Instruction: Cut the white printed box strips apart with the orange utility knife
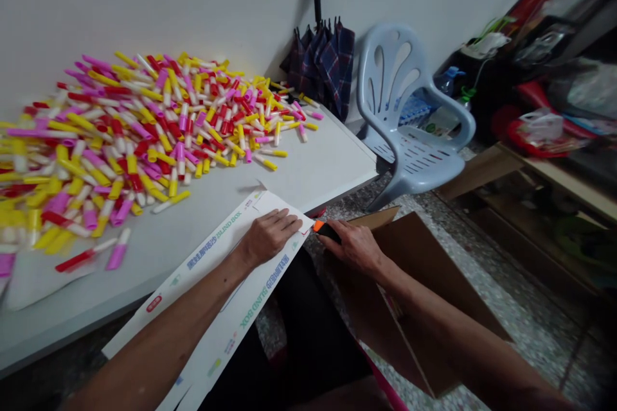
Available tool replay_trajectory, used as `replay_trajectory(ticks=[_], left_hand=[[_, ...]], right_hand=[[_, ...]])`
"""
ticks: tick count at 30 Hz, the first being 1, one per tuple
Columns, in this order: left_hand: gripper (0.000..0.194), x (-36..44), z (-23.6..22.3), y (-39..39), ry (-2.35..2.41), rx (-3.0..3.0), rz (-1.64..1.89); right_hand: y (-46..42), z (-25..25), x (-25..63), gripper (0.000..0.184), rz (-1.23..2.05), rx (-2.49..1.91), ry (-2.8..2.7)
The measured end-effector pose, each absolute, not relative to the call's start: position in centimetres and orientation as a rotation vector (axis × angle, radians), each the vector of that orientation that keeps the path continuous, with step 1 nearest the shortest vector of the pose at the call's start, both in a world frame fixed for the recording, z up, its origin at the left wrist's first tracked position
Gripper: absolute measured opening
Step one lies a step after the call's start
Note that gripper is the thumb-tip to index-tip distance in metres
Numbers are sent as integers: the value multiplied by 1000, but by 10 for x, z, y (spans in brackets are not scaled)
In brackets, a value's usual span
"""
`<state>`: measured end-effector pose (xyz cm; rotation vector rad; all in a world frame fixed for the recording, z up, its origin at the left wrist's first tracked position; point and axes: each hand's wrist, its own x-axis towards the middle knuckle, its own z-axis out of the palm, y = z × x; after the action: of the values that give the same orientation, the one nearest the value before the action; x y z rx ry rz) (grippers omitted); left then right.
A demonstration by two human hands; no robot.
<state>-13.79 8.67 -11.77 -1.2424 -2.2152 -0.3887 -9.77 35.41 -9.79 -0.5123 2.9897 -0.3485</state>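
A long white printed carton with "BLIND BOX" lettering lies tilted across my lap and the table's front edge. My left hand rests on its far end from above, fingers stretched out and close together, pressing it. Just to the right, my right hand is closed around what looks like a utility knife, with an orange and black body. The knife's front end meets the carton's corner; its blade is too small to make out. Beneath my right forearm stands an open brown cardboard box.
Many small tubes with yellow, red and pink caps are heaped on the white table. A plaid umbrella leans on the wall. A blue plastic chair stands beyond the table; a wooden shelf holds clutter at right.
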Motion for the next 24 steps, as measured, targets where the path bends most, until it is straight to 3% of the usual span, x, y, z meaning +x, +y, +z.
replay_trajectory(ticks=[19,24], left_hand=[[20,-167,-112,95,-2165,-1425,-439],[20,-166,-112,95,-2193,-1418,-451]], right_hand=[[347,-76,-100,41,-241,-376,2956],[356,-78,-103,42,-337,-433,2945]])
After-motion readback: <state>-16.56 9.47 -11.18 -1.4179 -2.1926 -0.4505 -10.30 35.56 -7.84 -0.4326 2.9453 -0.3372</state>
